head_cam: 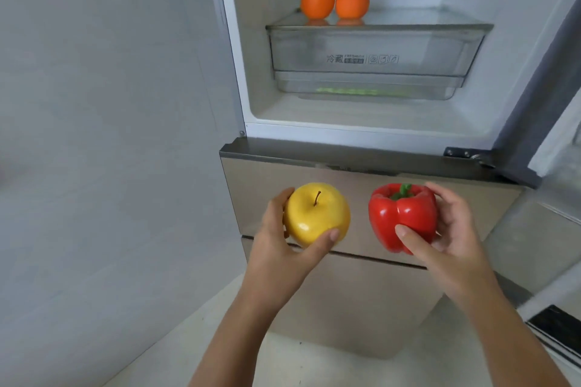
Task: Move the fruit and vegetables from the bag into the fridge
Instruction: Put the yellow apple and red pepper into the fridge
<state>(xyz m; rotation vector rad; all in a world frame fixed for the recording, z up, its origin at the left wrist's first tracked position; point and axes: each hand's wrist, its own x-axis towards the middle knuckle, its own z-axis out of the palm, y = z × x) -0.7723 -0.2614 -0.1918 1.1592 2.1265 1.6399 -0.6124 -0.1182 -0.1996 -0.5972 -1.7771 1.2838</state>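
Observation:
My left hand (pixel 276 248) grips a yellow apple (pixel 316 214), stem up, in front of the fridge's lower drawer front. My right hand (pixel 452 236) grips a red bell pepper (pixel 404 217) with a green stem, level with the apple and just to its right. Above them the fridge (pixel 251 116) compartment stands open. Two oranges (pixel 333 0) sit side by side on the glass shelf (pixel 424 25) at its back left. No bag is in view.
Under the shelf is a clear crisper drawer (pixel 367 56) with something green below it. The fridge door (pixel 534 88) hangs open on the right. A white wall (pixel 110 135) runs along the left. Pale floor (pixel 220 339) lies below.

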